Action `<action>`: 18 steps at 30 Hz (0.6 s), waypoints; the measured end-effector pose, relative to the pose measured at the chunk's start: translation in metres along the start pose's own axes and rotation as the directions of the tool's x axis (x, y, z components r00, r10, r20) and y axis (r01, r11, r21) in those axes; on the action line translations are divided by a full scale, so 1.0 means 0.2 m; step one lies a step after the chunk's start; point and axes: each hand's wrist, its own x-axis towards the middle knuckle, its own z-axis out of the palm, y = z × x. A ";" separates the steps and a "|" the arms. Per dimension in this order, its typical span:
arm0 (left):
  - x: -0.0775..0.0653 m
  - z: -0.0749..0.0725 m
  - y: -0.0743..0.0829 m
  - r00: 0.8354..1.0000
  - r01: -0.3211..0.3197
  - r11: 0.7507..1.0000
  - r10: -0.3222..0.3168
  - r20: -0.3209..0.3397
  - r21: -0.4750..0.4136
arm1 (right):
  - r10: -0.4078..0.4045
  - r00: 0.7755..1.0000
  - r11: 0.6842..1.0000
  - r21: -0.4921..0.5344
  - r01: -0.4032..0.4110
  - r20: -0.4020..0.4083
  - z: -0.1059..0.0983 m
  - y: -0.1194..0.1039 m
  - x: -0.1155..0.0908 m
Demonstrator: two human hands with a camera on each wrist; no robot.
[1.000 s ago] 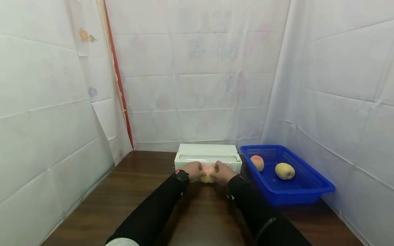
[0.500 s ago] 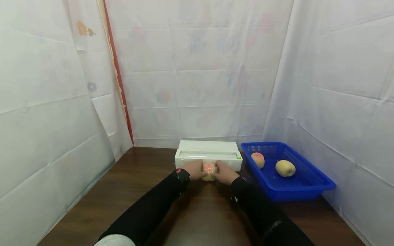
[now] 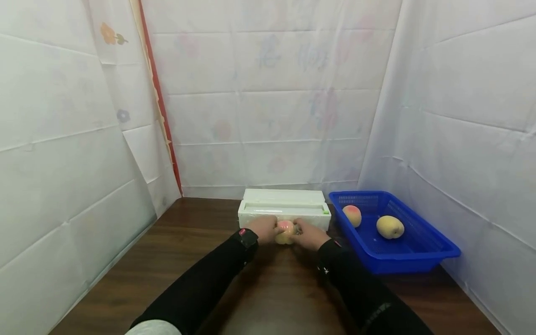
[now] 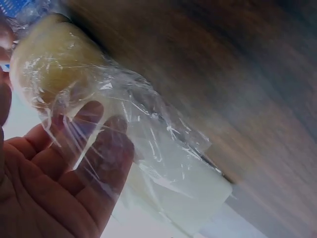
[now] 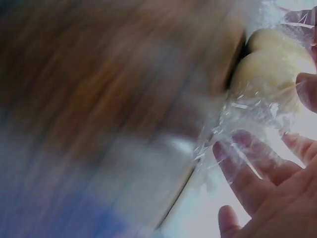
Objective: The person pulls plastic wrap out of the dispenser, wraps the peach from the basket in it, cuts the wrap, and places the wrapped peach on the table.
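Note:
A peach (image 3: pixel 285 231) with a pink top sits at the front of a white cling film box (image 3: pixel 284 209), between my two hands. Clear cling film (image 4: pixel 156 131) covers the peach and trails beside it in wrinkled folds. My left hand (image 3: pixel 264 229) holds the film at the peach's left side; in the left wrist view several of its fingers (image 4: pixel 111 148) show through the plastic. On the other side my right hand (image 3: pixel 311 235) holds film too, its thumb (image 5: pixel 308 90) up against the wrapped peach and other fingers spread beneath the sheet.
To the right stands a blue plastic basket (image 3: pixel 412 256) holding a pink-topped peach (image 3: pixel 352 215) and a yellowish peach (image 3: pixel 390 227). The dark wooden table (image 3: pixel 184 242) is enclosed by white sheeting (image 3: pixel 268 111) at the back and both sides.
Both hands stay at the peach and shift slightly, the right hand drawing a little outward to the right. The head view has tipped down slightly. Box and basket stay in place.

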 end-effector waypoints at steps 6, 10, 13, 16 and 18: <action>0.01 0.00 -0.02 1.000 0.013 1.000 -0.013 -0.004 0.019 | 0.212 0.959 0.972 0.138 -0.188 -0.189 -0.08 -0.04 -0.06; 0.02 0.00 -0.02 1.000 0.028 0.999 -0.028 0.014 -0.027 | 0.372 0.861 0.905 0.343 -0.253 -0.346 -0.13 -0.01 -0.07; 0.00 -0.03 0.01 0.998 0.035 0.998 -0.033 0.048 -0.046 | 0.480 0.804 0.847 0.425 -0.320 -0.351 -0.15 0.02 -0.07; 0.00 -0.06 0.04 0.998 0.007 1.000 -0.006 0.062 -0.020 | 0.557 0.769 0.793 0.475 -0.380 -0.315 -0.15 0.05 -0.06; 0.00 -0.07 0.05 0.998 -0.010 1.000 0.010 0.064 0.002 | 0.594 0.760 0.747 0.531 -0.400 -0.263 -0.14 0.08 -0.06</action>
